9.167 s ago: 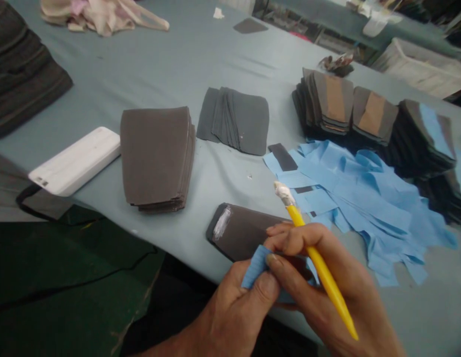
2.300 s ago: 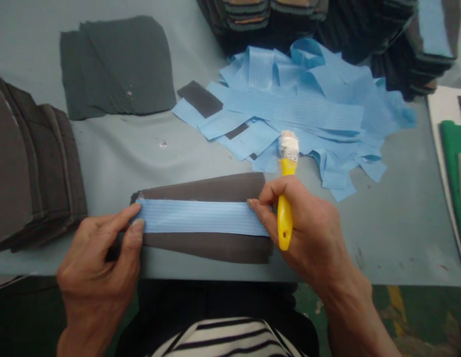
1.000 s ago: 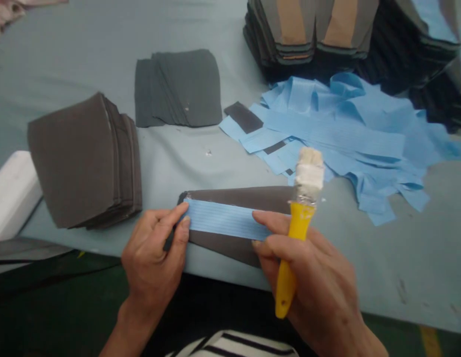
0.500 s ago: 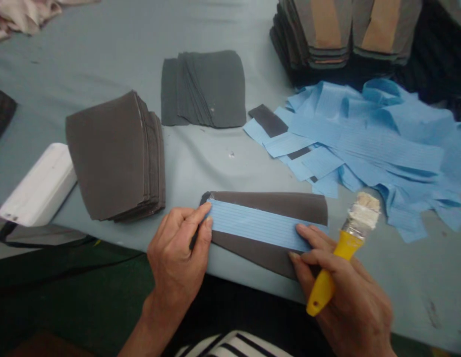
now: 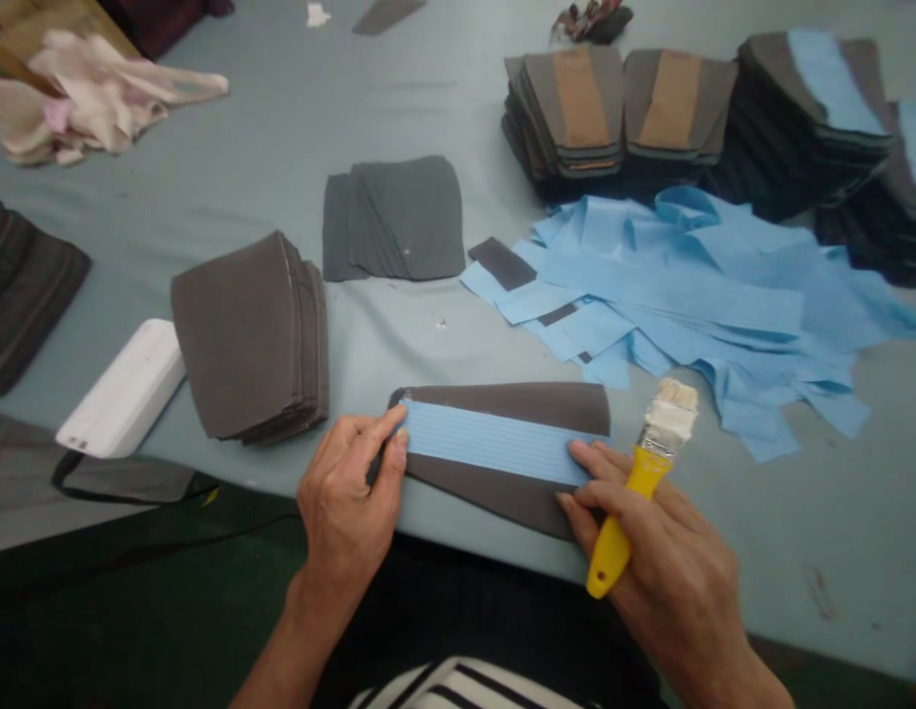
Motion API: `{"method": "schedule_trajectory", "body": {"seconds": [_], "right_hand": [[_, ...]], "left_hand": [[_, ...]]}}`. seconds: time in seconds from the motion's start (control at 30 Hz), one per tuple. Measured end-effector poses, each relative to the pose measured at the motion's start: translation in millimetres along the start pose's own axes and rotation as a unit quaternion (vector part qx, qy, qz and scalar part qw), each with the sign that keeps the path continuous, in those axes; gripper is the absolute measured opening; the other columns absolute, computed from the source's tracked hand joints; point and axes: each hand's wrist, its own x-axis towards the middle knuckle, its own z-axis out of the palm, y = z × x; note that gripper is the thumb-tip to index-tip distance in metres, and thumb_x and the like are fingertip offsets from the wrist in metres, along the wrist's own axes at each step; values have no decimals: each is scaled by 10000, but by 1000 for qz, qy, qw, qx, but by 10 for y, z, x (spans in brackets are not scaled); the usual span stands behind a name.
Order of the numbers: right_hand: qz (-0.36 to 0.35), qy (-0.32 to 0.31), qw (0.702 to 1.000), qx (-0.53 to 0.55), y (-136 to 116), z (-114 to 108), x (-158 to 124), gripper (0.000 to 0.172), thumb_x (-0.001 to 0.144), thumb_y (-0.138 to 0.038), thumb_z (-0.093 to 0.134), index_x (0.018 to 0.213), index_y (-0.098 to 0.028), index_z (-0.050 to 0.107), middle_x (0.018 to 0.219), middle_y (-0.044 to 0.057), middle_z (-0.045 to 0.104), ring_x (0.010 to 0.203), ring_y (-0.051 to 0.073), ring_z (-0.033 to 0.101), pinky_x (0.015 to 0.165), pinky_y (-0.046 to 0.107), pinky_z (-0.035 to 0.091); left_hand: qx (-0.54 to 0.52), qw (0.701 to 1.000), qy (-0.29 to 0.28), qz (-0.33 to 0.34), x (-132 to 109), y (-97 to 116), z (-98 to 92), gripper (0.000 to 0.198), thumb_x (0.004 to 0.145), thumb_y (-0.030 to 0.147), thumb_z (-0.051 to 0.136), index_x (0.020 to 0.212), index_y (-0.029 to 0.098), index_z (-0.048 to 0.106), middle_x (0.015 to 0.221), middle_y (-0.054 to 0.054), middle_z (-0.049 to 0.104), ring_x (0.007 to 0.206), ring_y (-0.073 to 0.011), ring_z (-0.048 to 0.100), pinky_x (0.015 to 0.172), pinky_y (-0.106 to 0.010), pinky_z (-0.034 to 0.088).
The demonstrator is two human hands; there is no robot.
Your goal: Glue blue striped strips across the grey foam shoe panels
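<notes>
A dark brown fabric piece [image 5: 502, 505] lies at the table's front edge, with a blue ribbed strip [image 5: 494, 441] laid lengthwise across it. My left hand [image 5: 355, 483] is closed, thumb and forefinger pinching the left end of the strip and the piece. At the other end, the fingertips of my right hand [image 5: 665, 551] press on the strip. That same hand also holds a paintbrush [image 5: 642, 492] with a yellow handle, its bristles pointing up and coated in whitish paste. Some white paste shows at the piece's upper left corner.
A stack of brown pieces [image 5: 236, 345] stands at left, beside a white box-shaped device [image 5: 125, 389] with a black cord. Dark grey pieces [image 5: 414, 217] lie behind. Loose blue strips [image 5: 687, 286] are heaped at right, before stacks of pieces with tan bands [image 5: 580, 94]. Pale cloth [image 5: 81, 98] lies far left.
The view has tilted up and shows more of the table's far side. Both hands keep their places on the strip, and the brush stays in the right hand.
</notes>
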Motion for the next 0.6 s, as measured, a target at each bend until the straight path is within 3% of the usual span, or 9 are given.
{"method": "schedule_trajectory", "body": {"seconds": [0.37, 0.6], "right_hand": [[6, 31, 999, -43, 34, -227, 84, 80, 1020, -193, 720, 997, -189, 644, 1152, 143, 818, 1071, 309, 798, 1064, 451, 534], [9, 27, 999, 42, -193, 33, 216, 64, 1036, -172, 686, 997, -197, 641, 1212, 125, 798, 1129, 280, 770, 1067, 410, 532]], "left_hand": [[-8, 1000, 1, -1, 20, -44, 3, 293, 1074, 355, 590, 1272, 237, 770, 995, -24, 719, 929, -198, 699, 847, -330, 509], [-7, 1000, -2, -1, 8, -42, -4, 309, 1083, 333, 570, 1284, 204, 766, 1007, -29, 717, 932, -190, 704, 844, -316, 513]]}}
